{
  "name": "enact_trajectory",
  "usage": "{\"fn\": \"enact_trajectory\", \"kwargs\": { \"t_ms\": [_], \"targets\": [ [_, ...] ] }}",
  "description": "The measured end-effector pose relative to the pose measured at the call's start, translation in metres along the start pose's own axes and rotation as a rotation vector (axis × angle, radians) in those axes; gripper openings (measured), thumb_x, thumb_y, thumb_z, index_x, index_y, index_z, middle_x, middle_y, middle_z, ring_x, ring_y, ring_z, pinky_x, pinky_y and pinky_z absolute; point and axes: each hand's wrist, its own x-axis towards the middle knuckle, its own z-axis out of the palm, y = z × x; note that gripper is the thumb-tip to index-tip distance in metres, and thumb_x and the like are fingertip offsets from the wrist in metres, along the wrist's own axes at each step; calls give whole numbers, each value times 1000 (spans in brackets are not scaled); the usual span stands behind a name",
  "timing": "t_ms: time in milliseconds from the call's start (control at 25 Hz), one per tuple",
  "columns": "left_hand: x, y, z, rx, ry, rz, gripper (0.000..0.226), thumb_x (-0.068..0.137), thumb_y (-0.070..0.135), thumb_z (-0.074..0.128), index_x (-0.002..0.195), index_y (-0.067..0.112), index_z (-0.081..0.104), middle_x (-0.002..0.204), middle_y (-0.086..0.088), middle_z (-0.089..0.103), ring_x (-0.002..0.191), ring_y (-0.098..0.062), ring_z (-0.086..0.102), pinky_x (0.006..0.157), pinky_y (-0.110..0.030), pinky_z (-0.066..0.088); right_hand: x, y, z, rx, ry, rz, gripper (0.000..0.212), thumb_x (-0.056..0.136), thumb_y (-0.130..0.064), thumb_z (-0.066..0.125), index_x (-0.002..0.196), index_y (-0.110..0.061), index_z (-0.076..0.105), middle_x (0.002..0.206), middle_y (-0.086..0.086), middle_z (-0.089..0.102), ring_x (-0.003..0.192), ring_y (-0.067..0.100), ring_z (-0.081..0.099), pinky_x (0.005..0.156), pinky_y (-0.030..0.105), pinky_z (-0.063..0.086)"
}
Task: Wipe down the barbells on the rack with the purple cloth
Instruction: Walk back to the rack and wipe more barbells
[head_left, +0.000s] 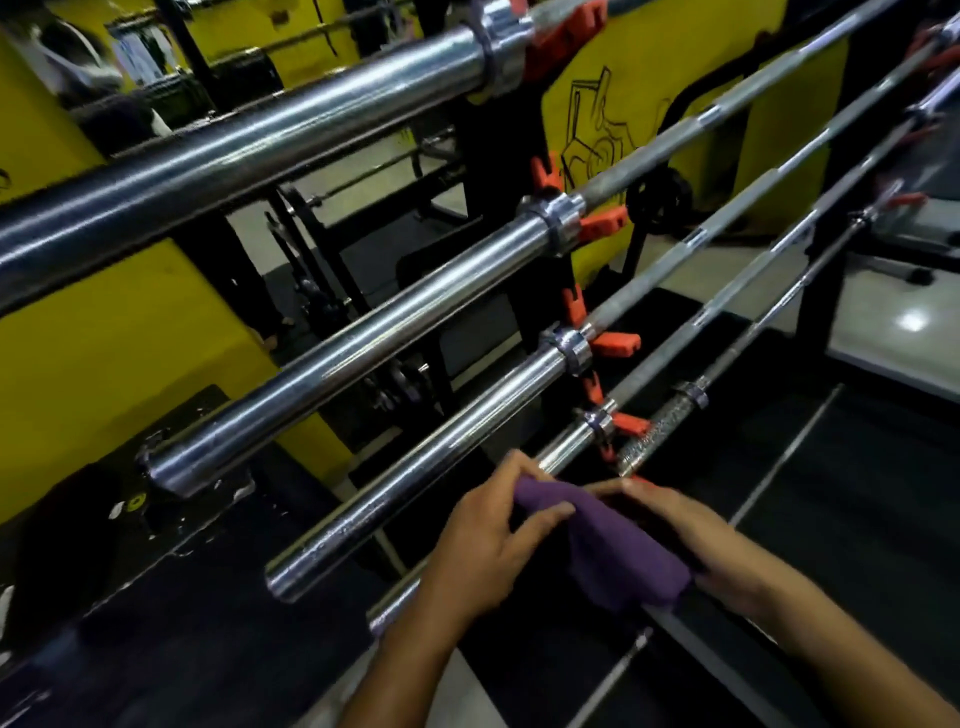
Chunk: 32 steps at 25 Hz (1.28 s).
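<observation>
Several chrome barbells lie across a black rack (571, 291) with orange hooks, their sleeves pointing toward me. The purple cloth (613, 545) is draped over the sleeve of the lowest near barbell (563, 451). My left hand (483, 540) grips the cloth's left end around that sleeve, thumb across the fabric. My right hand (691, 540) holds the cloth's right side, fingertips near the short knurled bar (660, 431). Above it run the third barbell sleeve (415, 467), a second (353, 348) and the top one (234, 150).
Orange rack hooks (615, 343) stick out beside the bar collars. Thin bar shafts (753, 135) run up to the right. A yellow wall (78, 374) stands at the left. Black rubber floor (831, 519) lies below, and a black bench (78, 545) stands at lower left.
</observation>
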Motion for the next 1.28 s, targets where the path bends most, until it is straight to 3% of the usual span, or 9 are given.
{"fn": "enact_trajectory", "kwargs": {
  "t_ms": [160,280,360,560,680,960,1120,1200,1280],
  "targets": [
    [-12,6,-13,34,295,-164,24,90,46,62,94,27,48,82,14,60,72,-2,59,64,-17,45,2,25,-28,193,324,-142,51,84,-52,70,113,-9,69,120,24,68,110,32,67,99,45,47],
    [-15,17,-6,10,446,-194,25,88,49,64,91,29,48,78,10,59,67,-4,56,62,-19,45,-1,45,0,353,413,-77,34,103,-32,45,116,-8,65,120,29,66,99,27,69,93,46,50],
    [-20,26,15,-19,341,-194,25,89,51,65,91,34,47,80,12,59,68,-4,55,64,-22,46,-8,49,38,575,234,122,55,99,-54,39,116,-10,68,109,24,71,91,31,69,86,48,51],
    [-30,40,52,45,-18,-34,27,92,48,59,100,25,49,97,12,56,91,-13,58,81,-42,49,-9,17,79,988,212,205,74,91,-68,43,49,-12,67,54,6,63,49,19,66,54,28,55],
    [-23,38,26,53,4,135,26,96,42,58,103,18,52,100,9,56,91,-14,57,80,-42,49,0,15,85,1065,270,91,70,90,-67,46,68,-9,79,75,14,73,65,28,73,72,39,55],
    [11,16,-55,170,451,233,24,98,46,50,104,25,41,93,12,47,74,-4,51,65,-31,46,16,46,140,715,463,-109,18,96,-24,53,95,-8,63,94,20,67,85,31,66,71,35,49],
    [0,1,-51,298,126,547,23,95,39,55,107,21,46,100,6,50,82,-19,55,60,-38,49,22,53,157,765,333,-72,50,93,-53,51,108,-12,75,109,17,72,105,36,64,83,42,50],
    [-12,3,-47,280,-213,605,29,89,37,55,112,21,49,108,2,53,96,-21,56,70,-44,52,35,69,152,764,407,-199,54,78,-49,77,122,-19,72,130,16,64,132,42,52,104,47,47],
    [-15,10,-60,276,-379,611,42,91,43,59,125,21,50,120,2,54,108,-20,54,84,-42,51,47,84,136,636,494,-264,117,42,-49,99,142,-10,52,147,17,51,141,37,44,115,52,38]
  ]
}}
